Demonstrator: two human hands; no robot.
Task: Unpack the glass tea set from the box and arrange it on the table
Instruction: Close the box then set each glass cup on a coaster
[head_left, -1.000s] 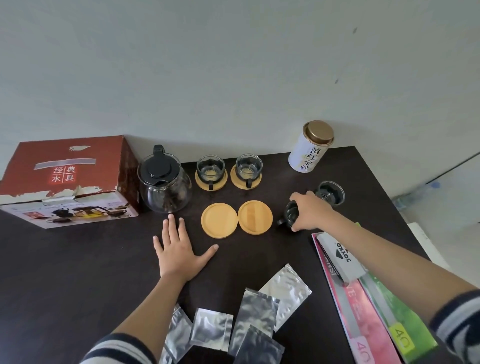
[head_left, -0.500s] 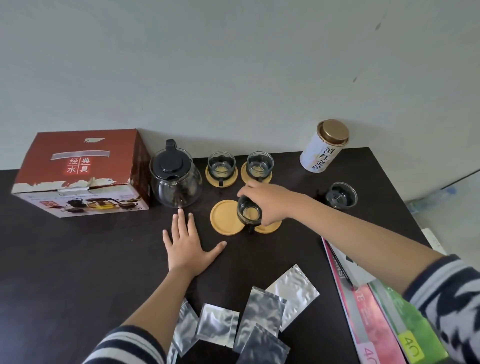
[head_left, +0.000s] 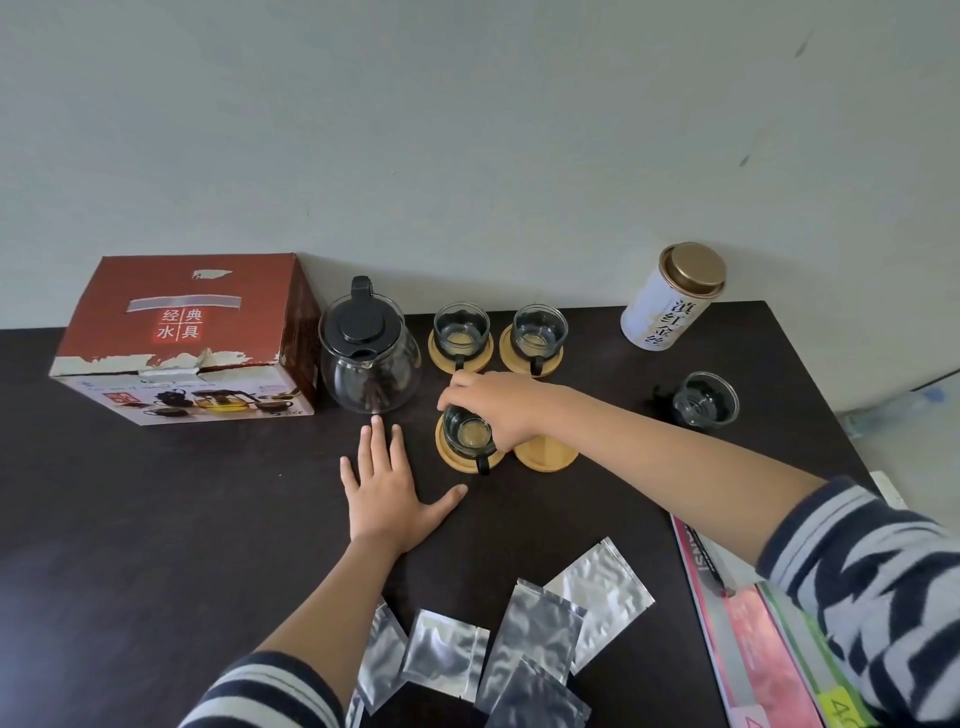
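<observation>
Hands: left (head_left: 387, 499) flat on dark table (head_left: 156, 519), right (head_left: 498, 410) gripping cup (head_left: 467, 434) by pale wall (head_left: 467, 130).

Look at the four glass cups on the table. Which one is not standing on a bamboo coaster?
The glass cup at the far right, below the tea tin, stands straight on the dark table; the other three each sit on a coaster.

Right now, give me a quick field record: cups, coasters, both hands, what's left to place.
cups on coasters: three, two in the back row, one front left
right hand: grips the front-left cup's rim
left hand: flat on the table
bare coaster: front right, partly under the right wrist
loose cup: on the table, right of the coasters
teapot: beside the box
</observation>
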